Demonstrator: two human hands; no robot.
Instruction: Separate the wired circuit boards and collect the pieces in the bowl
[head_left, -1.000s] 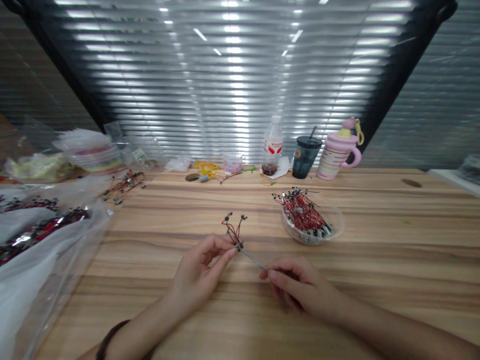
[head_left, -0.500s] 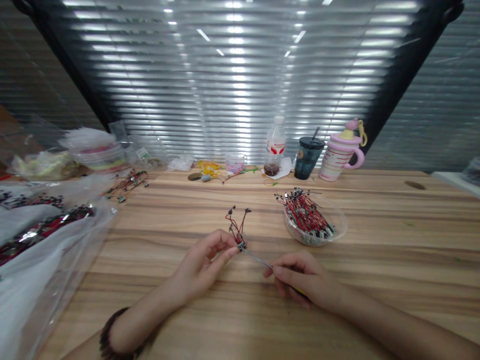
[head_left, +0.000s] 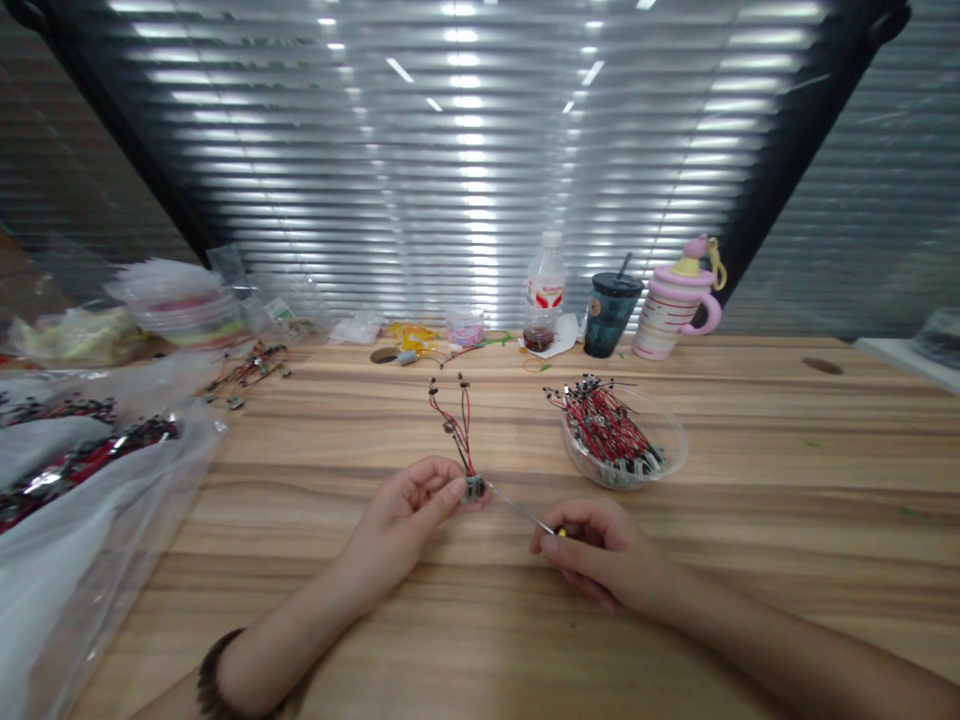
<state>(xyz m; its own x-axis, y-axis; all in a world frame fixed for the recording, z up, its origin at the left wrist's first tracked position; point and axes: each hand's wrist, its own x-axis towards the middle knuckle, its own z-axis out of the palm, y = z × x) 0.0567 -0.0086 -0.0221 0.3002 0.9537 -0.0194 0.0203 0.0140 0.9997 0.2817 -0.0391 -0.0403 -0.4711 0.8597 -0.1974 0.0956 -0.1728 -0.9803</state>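
Between the thumb and fingers of my left hand (head_left: 409,515) is a small circuit board (head_left: 473,488), with red and black wires (head_left: 465,430) rising from it to little dark connectors. My right hand (head_left: 600,550) is closed around a screwdriver (head_left: 525,512) with a thin metal shaft; a bit of yellow shows on its handle, the rest hidden by the fingers. The shaft's tip is at the right side of the board; whether it touches cannot be made out. Behind my right hand, a clear round plastic bowl (head_left: 679,455) holds many wired boards (head_left: 611,430).
At left lie plastic bags (head_left: 82,560) with more wired boards and a loose wire bundle (head_left: 251,375). Along the back stand a bottle (head_left: 545,295), a dark tumbler (head_left: 611,315), a pink-handled cup (head_left: 667,310) and stacked plastic tubs (head_left: 187,310). Window blinds (head_left: 465,150) rise behind.
My left hand has turned the board so its wires stand more upright and lean left. The screwdriver tip stays by the board; yellow on its handle now shows above my right fingers.
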